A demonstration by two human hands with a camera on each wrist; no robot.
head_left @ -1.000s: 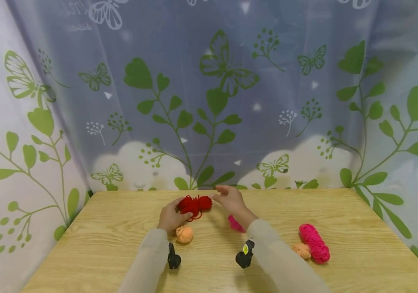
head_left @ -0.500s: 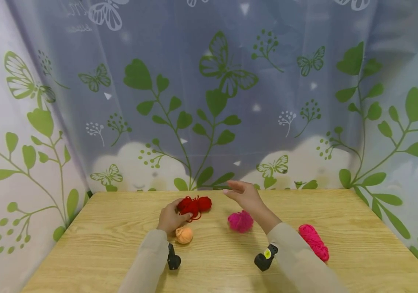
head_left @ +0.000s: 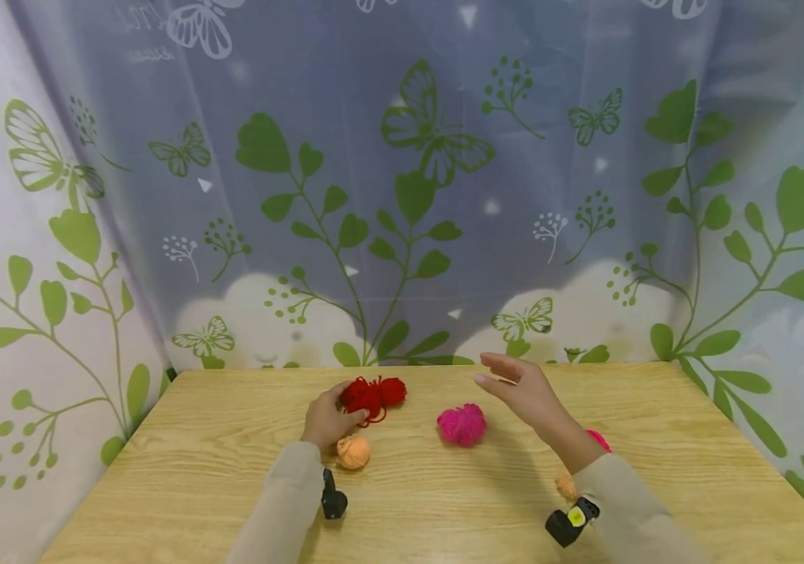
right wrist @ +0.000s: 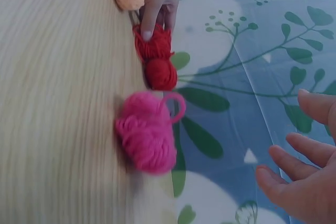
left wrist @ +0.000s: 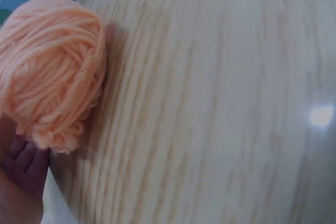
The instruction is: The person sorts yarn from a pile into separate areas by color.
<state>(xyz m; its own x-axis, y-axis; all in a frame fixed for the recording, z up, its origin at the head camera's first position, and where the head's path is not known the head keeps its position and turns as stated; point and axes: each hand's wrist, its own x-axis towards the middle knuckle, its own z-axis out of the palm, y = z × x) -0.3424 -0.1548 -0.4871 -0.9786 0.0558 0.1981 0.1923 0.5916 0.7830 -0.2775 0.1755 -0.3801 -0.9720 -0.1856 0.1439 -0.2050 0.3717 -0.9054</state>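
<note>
Red yarn is gripped by the left hand near the far edge of the surface, apparently so rolling is prevented, beside a peach ball, while the right hand is held empty, fingers apart, near pink yarn, with what seems more yarn half-hidden by a sleeve.

Beige fabric sleeves covered both forearms. Each wrist wore a rounded black camera — yellow patch on the right.
</note>
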